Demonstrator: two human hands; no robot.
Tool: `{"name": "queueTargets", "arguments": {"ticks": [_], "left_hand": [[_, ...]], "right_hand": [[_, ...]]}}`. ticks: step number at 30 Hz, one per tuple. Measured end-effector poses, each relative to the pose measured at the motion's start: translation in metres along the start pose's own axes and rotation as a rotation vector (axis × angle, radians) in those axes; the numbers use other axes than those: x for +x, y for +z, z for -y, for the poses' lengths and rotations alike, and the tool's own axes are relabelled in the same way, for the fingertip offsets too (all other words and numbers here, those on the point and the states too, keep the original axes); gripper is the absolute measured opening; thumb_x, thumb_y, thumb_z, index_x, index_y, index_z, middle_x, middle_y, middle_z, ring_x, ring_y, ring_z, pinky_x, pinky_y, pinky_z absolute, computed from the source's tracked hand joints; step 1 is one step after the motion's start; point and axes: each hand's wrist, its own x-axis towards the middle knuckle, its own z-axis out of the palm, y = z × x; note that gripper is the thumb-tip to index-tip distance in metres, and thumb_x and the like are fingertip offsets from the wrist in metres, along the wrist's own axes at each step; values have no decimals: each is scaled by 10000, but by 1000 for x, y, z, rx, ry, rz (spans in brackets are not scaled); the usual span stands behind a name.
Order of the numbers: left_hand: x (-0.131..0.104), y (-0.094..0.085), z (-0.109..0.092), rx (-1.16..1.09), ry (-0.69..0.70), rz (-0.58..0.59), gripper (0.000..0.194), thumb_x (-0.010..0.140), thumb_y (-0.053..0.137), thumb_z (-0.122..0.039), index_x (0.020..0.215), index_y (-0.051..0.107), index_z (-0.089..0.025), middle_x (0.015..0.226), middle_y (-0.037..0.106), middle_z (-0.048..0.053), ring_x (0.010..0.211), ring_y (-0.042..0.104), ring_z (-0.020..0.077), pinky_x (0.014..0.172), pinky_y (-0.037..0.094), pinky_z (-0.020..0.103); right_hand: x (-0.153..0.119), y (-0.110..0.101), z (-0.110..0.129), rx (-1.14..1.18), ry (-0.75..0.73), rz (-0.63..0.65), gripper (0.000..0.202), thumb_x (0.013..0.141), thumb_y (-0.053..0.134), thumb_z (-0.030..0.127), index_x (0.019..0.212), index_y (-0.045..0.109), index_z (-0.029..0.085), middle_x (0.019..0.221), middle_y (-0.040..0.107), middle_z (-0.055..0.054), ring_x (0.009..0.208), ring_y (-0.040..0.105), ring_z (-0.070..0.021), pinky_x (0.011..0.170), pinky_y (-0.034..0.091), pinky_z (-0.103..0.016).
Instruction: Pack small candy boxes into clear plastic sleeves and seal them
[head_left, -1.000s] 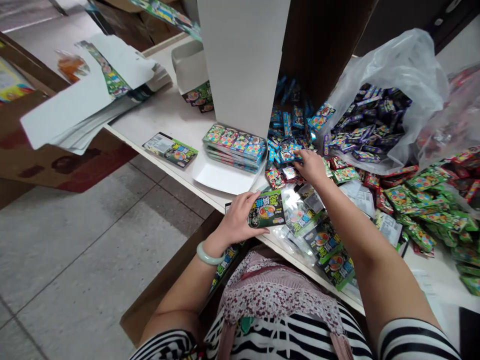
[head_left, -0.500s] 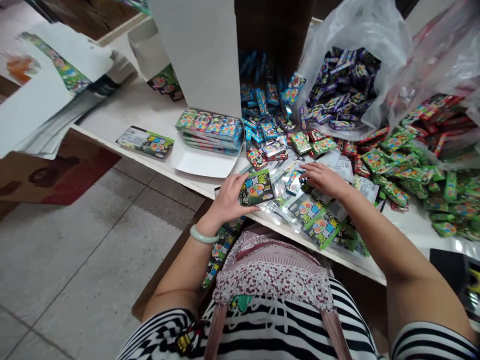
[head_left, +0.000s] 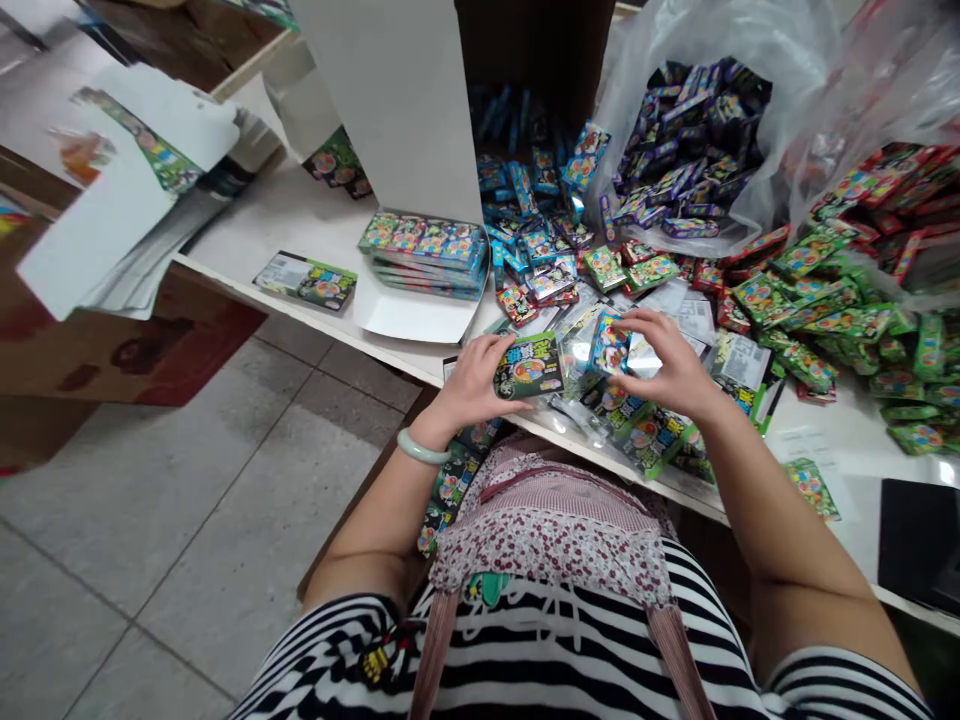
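My left hand [head_left: 478, 380] grips a black and green printed packet [head_left: 531, 364] by its left end, near the table's front edge. Between the thumb and fingers of my right hand [head_left: 664, 362] is a small blue candy box [head_left: 610, 345], held just right of the packet. Clear plastic sleeves and more black and green packets [head_left: 651, 436] lie beneath my right hand. Loose small boxes in red, purple and green, such as a green box [head_left: 604, 268], lie just beyond both hands.
A white open carton [head_left: 409, 325] holds stacked filled packs. Another packet [head_left: 306, 281] lies left of it. Farther back stand a pile of blue boxes [head_left: 525, 190] and a plastic bag [head_left: 799, 90] of purple boxes. Green boxes [head_left: 840, 310] and red boxes heap at right.
My right hand has picked up the small blue box from the sleeves and drawn it upright between its fingers. My left hand keeps its hold on the packet.
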Motion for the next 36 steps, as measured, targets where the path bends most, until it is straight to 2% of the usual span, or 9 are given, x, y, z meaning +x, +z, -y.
{"name": "queueTargets", "arguments": {"ticks": [3, 6, 15, 19, 23, 27, 31, 34, 36], "left_hand": [[4, 1, -8, -38, 50, 55, 1100, 640, 737, -769, 1505, 343, -215, 1302, 511, 169, 1219, 523, 371, 1052, 466, 583], [8, 4, -17, -67, 97, 90, 1106, 637, 747, -759, 1514, 329, -229, 1288, 516, 155, 1204, 527, 359, 1051, 464, 565], [14, 15, -32, -54, 43, 139, 1127, 620, 707, -815, 1497, 364, -196, 1294, 518, 175, 1216, 513, 381, 1054, 434, 574], [14, 18, -34, -88, 3, 49, 1097, 621, 730, -789, 1480, 384, -203, 1293, 517, 166, 1222, 508, 378, 1054, 432, 566], [13, 20, -32, -69, -47, -18, 1087, 606, 740, -787, 1463, 399, -212, 1285, 518, 157, 1208, 506, 370, 1053, 431, 550], [11, 25, -35, -19, -82, -44, 1082, 591, 755, -782, 1436, 413, -199, 1277, 523, 162, 1197, 505, 372, 1044, 433, 544], [14, 26, -49, -34, -136, -77, 1066, 591, 777, -757, 1411, 411, -183, 1284, 532, 173, 1215, 503, 386, 1065, 408, 573], [20, 24, -65, -149, -131, -81, 1066, 585, 784, -757, 1401, 408, -183, 1330, 525, 183, 1250, 503, 389, 1089, 400, 583], [23, 26, -78, -337, -120, -68, 869, 731, 716, -704, 1383, 428, -205, 1283, 561, 156, 1189, 562, 332, 1031, 472, 527]], "right_hand": [[-7, -28, 16, 31, -195, 203, 535, 850, 693, 337, 1360, 542, 280, 1429, 497, -132, 1306, 510, -324, 1074, 447, -534], [-7, -38, 26, -67, -242, 323, 523, 852, 699, 292, 1355, 557, 272, 1428, 504, -145, 1280, 520, -341, 1038, 465, -561], [-1, -21, 21, -42, -179, 362, 656, 829, 754, 319, 1426, 496, 238, 1468, 473, -160, 1331, 488, -347, 1085, 449, -551], [-5, -11, 27, 70, -85, 195, 849, 827, 762, 469, 1526, 318, 278, 1530, 417, -146, 1432, 392, -335, 1155, 395, -545], [-18, -1, 36, -2, 7, 117, 489, 966, 565, 457, 1418, 452, 308, 1408, 584, -100, 1452, 367, -353, 1186, 256, -654], [-28, 11, 38, 15, 41, 133, 447, 993, 499, 450, 1420, 456, 326, 1433, 588, -75, 1471, 333, -368, 1174, 179, -719], [-29, 25, 44, 164, 63, -4, 495, 943, 597, 430, 1408, 473, 317, 1425, 570, -98, 1355, 488, -338, 1108, 413, -603], [-27, 29, 49, 319, 155, -216, 439, 947, 558, 331, 1380, 488, 303, 1351, 569, -109, 1142, 621, -266, 891, 592, -446], [-27, 25, 49, 384, 215, -292, 440, 937, 548, 311, 1372, 480, 317, 1320, 558, -96, 974, 660, -219, 777, 619, -390]]}}
